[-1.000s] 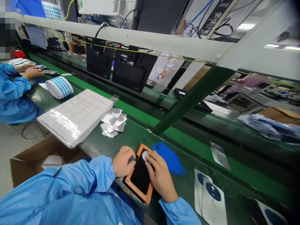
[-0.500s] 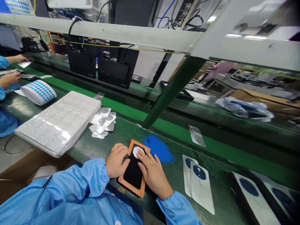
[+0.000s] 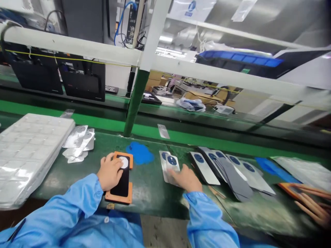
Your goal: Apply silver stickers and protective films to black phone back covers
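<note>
- Black pad (image 3: 122,182) topped by white disc (image 3: 124,162), seated in orange jig (image 3: 119,197) at 11 o'clock, close to the near edge of green workbench (image 3: 150,203)
- Left hand (image 3: 110,172) on the pad's left side, just beside the disc, fingers loosely curled, no pinch visible
- Right hand (image 3: 185,181) at 12 to 1 o'clock, fingers fanned over white cards (image 3: 171,164) printed with blue circles; any pinch hidden, so grip impossible to tell
- Progress, as judged from the bench: disc in place on the pad, cards not on the jig, foil pieces unused
- Silver foil pieces (image 3: 77,141) in a loose pile at 10 o'clock, beside stacked clear blister trays (image 3: 31,151)
- Blue patch (image 3: 139,153) on the bench at 12 o'clock
- More cards and dark sheets (image 3: 236,179) fanned out at 2 o'clock
- Green post (image 3: 134,100) at 12 o'clock, black monitors (image 3: 82,81) at 11 o'clock behind the bench
- Blue crate (image 3: 240,59) on a far shelf at 1 o'clock
</note>
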The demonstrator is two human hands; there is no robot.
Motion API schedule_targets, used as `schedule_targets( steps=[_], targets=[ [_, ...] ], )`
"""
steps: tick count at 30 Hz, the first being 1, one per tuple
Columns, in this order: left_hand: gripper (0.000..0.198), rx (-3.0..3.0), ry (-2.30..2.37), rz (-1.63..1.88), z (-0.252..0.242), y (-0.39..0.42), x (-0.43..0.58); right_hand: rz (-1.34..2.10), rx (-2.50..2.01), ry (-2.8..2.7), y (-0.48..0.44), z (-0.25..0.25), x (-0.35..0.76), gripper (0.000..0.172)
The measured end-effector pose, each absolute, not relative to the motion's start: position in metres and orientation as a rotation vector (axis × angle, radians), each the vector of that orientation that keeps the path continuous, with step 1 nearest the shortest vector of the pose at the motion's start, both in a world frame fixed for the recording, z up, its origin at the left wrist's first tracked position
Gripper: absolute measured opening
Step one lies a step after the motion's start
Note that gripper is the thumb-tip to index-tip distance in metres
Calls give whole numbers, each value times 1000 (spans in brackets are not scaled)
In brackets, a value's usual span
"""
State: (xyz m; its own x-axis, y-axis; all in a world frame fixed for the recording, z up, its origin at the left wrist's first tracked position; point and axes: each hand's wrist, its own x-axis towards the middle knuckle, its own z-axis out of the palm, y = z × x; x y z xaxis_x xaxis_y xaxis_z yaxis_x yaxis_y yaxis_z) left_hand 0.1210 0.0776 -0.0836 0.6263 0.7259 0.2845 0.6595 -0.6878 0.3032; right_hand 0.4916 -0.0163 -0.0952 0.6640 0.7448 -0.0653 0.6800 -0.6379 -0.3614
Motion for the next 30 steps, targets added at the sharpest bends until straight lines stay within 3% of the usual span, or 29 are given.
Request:
schedule_targets(
  steps=[5, 11, 16, 20, 22, 24, 28, 30],
  targets=[
    [23, 2639, 1171, 692, -91, 77, 121, 564, -2543, -1122, 5, -112, 509, 76],
    [18, 2397, 1204, 866, -85, 72, 115, 514, -2285, -938, -11, -90, 515, 46],
    [27, 1692, 987, 812, -54, 49, 134, 660, -1801, -781, -52, -79, 423, 65],
    [42, 1192, 720, 623, -40, 25, 156, 1036, -1241, -561, -77, -79, 307, 91],
    [46, 1108, 723, 585, -40, 18, 158, 1072, -1241, -622, -86, -78, 278, 83],
    [49, 1085, 784, 595, -43, 15, 154, 856, -1430, -872, -89, -76, 272, 66],
    [56, 1054, 805, 571, -45, 11, 142, 20, -1615, -1443, -83, -69, 292, 31],
    [58, 1050, 785, 510, -45, 10, 138, -125, -1556, -1616, -80, -63, 298, 21]
  ],
)
